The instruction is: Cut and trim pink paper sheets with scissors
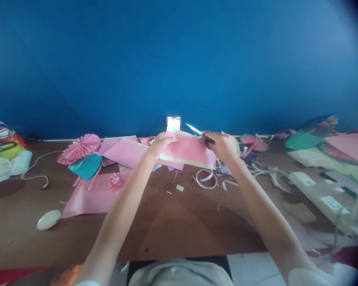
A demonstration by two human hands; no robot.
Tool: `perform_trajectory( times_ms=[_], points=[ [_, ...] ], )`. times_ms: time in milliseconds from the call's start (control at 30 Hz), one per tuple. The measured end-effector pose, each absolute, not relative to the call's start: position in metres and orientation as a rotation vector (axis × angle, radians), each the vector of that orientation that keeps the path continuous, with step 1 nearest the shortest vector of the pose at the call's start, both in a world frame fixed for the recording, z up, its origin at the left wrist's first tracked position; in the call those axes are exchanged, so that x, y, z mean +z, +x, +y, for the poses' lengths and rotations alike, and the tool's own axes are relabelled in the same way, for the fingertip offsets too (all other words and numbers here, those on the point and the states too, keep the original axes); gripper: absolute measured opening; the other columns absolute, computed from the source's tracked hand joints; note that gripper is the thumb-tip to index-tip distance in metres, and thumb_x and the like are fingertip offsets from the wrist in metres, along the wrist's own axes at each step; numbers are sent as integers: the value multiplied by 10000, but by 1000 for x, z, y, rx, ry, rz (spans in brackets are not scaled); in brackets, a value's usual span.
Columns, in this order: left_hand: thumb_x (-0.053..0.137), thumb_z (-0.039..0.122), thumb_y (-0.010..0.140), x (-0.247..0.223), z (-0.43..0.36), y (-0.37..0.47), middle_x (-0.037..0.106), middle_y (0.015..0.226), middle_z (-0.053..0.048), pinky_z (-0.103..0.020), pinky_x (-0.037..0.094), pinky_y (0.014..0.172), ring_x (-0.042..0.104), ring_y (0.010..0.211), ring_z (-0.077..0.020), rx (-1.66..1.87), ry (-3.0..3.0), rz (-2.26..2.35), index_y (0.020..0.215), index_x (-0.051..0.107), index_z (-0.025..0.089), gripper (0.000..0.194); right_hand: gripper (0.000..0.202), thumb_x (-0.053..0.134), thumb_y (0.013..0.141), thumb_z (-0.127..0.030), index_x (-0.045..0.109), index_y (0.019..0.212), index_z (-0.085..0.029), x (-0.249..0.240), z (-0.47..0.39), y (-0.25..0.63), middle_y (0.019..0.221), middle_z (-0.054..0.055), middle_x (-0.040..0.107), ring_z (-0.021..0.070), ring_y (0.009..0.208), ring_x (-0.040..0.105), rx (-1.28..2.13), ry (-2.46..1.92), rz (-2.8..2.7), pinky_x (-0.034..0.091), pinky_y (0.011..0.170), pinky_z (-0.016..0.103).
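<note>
A pink sheet of paper (188,149) with pale yellowish strips along its upper and lower edges is held up above the table. My left hand (161,143) pinches its left end, the thumb lying across the front. In my right hand (223,146) is a pair of scissors (193,129), with the blade pointing up and left past the sheet's top edge. The right hand is at the sheet's right end; whether its fingers also grip the paper is hidden. A roll of tape (207,186) lies on the table just below the sheet.
Pink folded paper fans (81,147), a teal paper piece (88,166) and a pink sheet (86,198) lie left. A white computer mouse (49,219) is nearby. A power strip (322,198) and cables are right. Paper scraps (179,188) lie centrally. A blue wall (179,63) stands behind.
</note>
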State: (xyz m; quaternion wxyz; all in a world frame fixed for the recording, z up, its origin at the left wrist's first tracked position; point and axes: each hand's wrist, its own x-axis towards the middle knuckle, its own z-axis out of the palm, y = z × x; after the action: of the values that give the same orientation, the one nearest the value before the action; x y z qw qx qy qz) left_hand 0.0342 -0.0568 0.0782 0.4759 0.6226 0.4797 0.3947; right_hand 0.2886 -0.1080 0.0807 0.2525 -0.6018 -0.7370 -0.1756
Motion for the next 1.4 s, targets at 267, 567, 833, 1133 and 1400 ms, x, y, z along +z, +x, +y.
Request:
perform_trajectory(
  times_ms=[267, 567, 833, 1133, 1400],
  points=[
    [701, 463, 708, 77, -56, 38, 625, 1168, -119, -396, 434, 860, 560, 1084, -303, 922, 1504, 1188, 1047, 582, 192, 450, 339, 579, 779, -253, 697, 1096, -229, 87, -109, 274, 821, 30, 730, 178, 685, 635, -162, -1462, -1826, 423, 606, 255],
    [690, 364, 749, 83, -70, 55, 703, 952, -107, -339, 487, 744, 644, 860, -222, 745, 1633, 843, 1008, 672, 143, 340, 421, 687, 714, -274, 652, 1125, -190, 77, -108, 257, 909, 46, 714, 183, 759, 650, 351, -1171, -1711, 480, 652, 275],
    [712, 381, 746, 89, -76, 53, 706, 1023, -113, -385, 494, 865, 655, 961, -251, 661, 1630, 831, 951, 680, 152, 309, 374, 683, 727, -366, 661, 1041, -164, 74, -102, 265, 689, 6, 633, 142, 601, 568, 281, -1252, -1478, 448, 569, 259],
    [679, 399, 760, 85, -72, 52, 703, 1045, -110, -384, 475, 852, 645, 969, -258, 696, 1640, 882, 976, 671, 166, 318, 410, 704, 712, -329, 619, 1073, -151, 81, -106, 263, 829, 54, 681, 174, 754, 634, 559, -1139, -1610, 496, 688, 292],
    [650, 365, 770, 77, -69, 55, 696, 870, -74, -322, 468, 740, 637, 823, -206, 724, 1641, 840, 828, 658, 159, 214, 365, 668, 724, -275, 646, 1070, -160, 78, -106, 261, 761, 21, 642, 148, 670, 555, 606, -1166, -1784, 441, 619, 273]
  ],
)
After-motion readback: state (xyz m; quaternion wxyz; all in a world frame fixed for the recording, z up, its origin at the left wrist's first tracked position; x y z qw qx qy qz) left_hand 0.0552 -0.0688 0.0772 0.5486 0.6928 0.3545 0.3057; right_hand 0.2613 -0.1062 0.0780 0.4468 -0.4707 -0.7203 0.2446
